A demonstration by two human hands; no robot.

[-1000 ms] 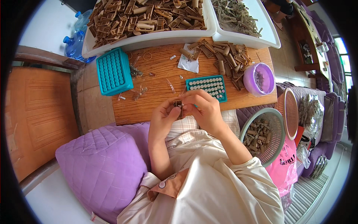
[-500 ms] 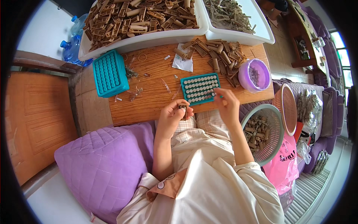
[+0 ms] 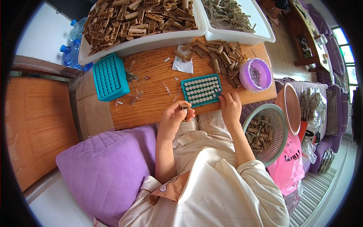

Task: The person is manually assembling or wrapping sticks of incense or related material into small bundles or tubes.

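A brown case is pinched in the left hand, centre frame. Right of centre, the right hand is held, fingers curled, by the teal tray; any pinch cannot be discerned.

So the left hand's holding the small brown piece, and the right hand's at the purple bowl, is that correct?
No, the head view shows the right hand at the edge of the nearer teal tray, not the purple bowl; the left hand holds the small brown piece.
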